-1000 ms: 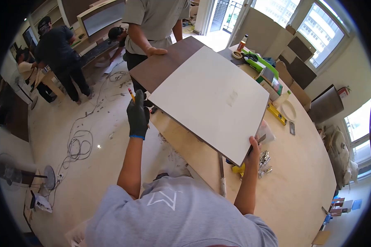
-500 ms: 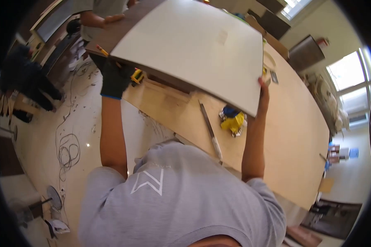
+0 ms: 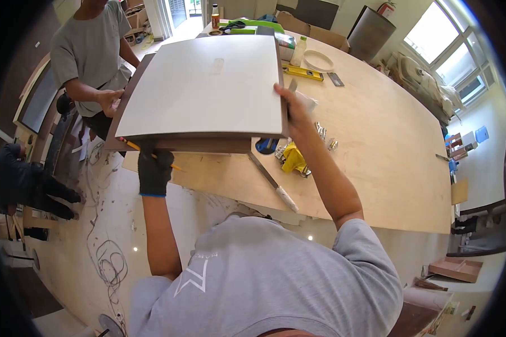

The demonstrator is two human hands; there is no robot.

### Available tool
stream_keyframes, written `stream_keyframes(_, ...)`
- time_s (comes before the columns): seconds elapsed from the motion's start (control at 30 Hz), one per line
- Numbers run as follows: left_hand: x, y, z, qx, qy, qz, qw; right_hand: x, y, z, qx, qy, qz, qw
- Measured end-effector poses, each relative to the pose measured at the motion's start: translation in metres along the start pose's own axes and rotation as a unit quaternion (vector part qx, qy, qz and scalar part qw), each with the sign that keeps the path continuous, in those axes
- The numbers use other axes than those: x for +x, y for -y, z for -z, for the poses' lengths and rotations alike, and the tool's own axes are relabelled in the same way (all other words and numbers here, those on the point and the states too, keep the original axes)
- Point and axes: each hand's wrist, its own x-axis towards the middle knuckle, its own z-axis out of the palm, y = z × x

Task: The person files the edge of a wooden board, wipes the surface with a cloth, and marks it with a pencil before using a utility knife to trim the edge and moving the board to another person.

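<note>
A white-faced panel [image 3: 208, 84] lies over dark brown boards [image 3: 191, 145], held above the table's left part. My left hand [image 3: 155, 173], in a dark glove, is closed at the near edge of the brown boards from below, with a yellow pencil [image 3: 130, 145] also between its fingers. My bare right hand [image 3: 293, 110] grips the right edge of the stack, thumb on top; its other fingers are mostly hidden. Just below the stack on the table rest a long metal strip with a white-wrapped end [image 3: 272, 182] and a yellow crumpled item [image 3: 293, 158].
At the left, another person's hand [image 3: 111, 101] touches the stack's far-left edge. The wooden table [image 3: 388, 151] bears a yellow spirit level [image 3: 302, 72], a tape roll [image 3: 319, 60] and a bottle [image 3: 298, 50]. Cables [image 3: 111, 264] lie on the floor. Another person [image 3: 31, 180] bends at far left.
The stack has swung left in view and appears flatter, with both my hands still on it. My view has shifted, showing more of the other person and the table's far side.
</note>
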Motion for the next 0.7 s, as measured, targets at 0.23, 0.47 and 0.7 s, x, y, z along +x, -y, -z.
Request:
stream_keyframes(0.23, -0.024, -0.042, 0.030, 0.273, 0.171, 0.047, 0.945, 0.002, -0.015, 0.006, -0.111, 0.029, -0.013, 0.993)
stream_keyframes(0.47, -0.054, -0.157, -0.018, 0.257, 0.190, 0.043, 0.947, 0.005, -0.004, -0.005, -0.277, 0.018, -0.052, 0.959)
stream_keyframes(0.7, 0.113, -0.110, -0.176, 0.553, 0.175, -0.424, 0.696, -0.006, -0.018, 0.054, -0.004, -0.020, -0.108, 0.994)
